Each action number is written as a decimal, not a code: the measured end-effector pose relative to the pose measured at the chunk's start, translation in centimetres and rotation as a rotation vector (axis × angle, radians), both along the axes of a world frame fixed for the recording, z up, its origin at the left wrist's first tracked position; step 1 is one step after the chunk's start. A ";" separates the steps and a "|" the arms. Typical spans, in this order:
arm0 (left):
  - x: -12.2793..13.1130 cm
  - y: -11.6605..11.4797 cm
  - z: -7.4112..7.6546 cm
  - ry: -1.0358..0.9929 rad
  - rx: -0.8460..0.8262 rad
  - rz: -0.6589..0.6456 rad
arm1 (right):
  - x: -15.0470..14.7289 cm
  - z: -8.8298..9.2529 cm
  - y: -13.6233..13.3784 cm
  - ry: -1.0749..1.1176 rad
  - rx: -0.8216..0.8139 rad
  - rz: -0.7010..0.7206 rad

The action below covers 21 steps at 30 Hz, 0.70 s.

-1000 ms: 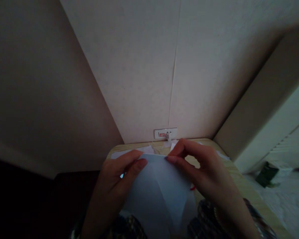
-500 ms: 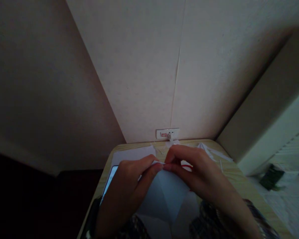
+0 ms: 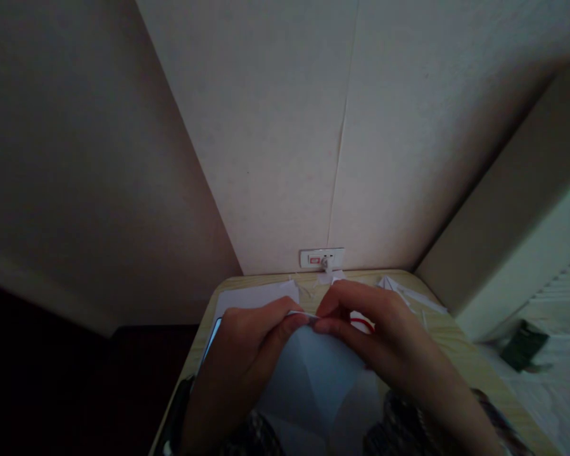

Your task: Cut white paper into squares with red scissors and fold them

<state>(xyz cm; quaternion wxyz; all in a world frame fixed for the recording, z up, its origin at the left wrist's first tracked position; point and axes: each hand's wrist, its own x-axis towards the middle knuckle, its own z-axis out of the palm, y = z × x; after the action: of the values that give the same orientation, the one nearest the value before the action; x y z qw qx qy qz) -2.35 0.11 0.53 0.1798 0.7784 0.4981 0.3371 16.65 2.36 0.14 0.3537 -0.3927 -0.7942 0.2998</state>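
A pale sheet of paper (image 3: 313, 367) with a crease down its middle is held up over the table. My left hand (image 3: 256, 348) pinches its upper edge between thumb and fingers. Close beside it, my right hand (image 3: 365, 320) grips the same edge, where a narrow strip looks turned over. Behind the right fingers shows part of a red curved thing (image 3: 362, 323); what it belongs to is hidden. Partly covered by my left hand lies a lit phone or tablet (image 3: 212, 337).
White paper (image 3: 256, 296) lies at the back left of the wooden table (image 3: 449, 339). Folded paper pieces (image 3: 393, 286) are at the back right. A plug sits in the wall socket (image 3: 322, 258) behind the table. A dark green thing (image 3: 525, 345) is blurred at right.
Both hands keep their pinch on the paper's top edge, with the fingertips slightly further apart. The view has shifted a little.
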 end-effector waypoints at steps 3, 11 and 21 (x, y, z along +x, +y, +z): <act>-0.3 0.1 0.4 -0.050 0.055 0.048 | 0.3 0.0 0.0 -0.012 -0.012 0.004; -0.4 -0.1 0.3 -0.067 0.067 0.066 | 0.4 0.1 -0.2 0.003 0.076 -0.003; -0.8 -0.2 0.3 -0.157 0.085 0.128 | 0.7 -0.2 -0.1 0.005 0.036 -0.011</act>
<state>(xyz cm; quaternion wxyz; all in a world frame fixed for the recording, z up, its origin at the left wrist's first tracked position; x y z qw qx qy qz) -3.18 -0.07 0.88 0.1632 0.7231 0.5165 0.4287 17.32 2.25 -0.09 0.3644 -0.3900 -0.7964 0.2843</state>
